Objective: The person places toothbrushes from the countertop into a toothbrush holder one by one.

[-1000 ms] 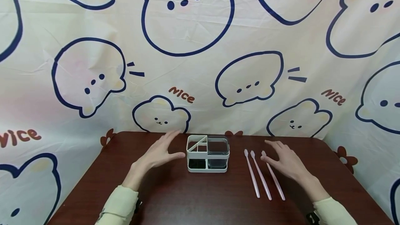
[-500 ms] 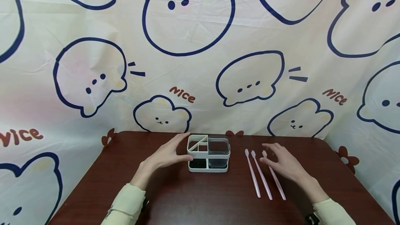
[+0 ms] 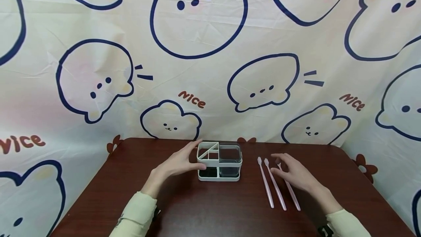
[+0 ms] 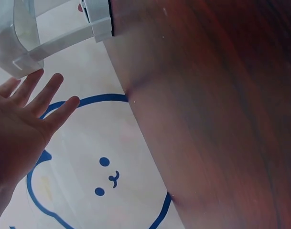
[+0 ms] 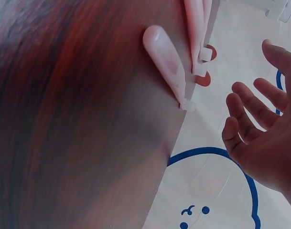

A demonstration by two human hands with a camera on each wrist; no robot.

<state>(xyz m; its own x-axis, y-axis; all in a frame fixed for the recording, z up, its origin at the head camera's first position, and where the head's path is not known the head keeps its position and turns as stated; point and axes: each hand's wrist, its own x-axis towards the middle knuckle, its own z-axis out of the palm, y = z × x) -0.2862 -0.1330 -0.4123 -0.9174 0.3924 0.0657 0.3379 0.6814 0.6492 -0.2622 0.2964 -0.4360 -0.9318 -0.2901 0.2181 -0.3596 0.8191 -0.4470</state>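
A pale toothbrush holder [image 3: 208, 163] with a divided top and a clear cup [image 3: 229, 153] on its right side stands near the table's back edge. My left hand [image 3: 179, 162] spans the holder's left end, thumb on its front bar and fingertips at the back corner; in the left wrist view the outer fingers spread out below the frame [image 4: 64, 42]. Three pink toothbrushes [image 3: 266, 185] lie side by side to the right. Over the heads of the right-hand ones hovers my right hand [image 3: 294, 171], fingers loosely bent with nothing in them, partly hiding the rightmost toothbrush [image 3: 294, 196].
The dark brown wooden table [image 3: 210, 211] reaches to a cloth backdrop [image 3: 210, 76] printed with cartoon bears, which hangs right behind its back edge and along both sides.
My left hand has moved right, from beside the toothbrush holder onto its left end. The right hand has shifted slightly left and lower over the toothbrushes. The holder and toothbrushes lie as before.
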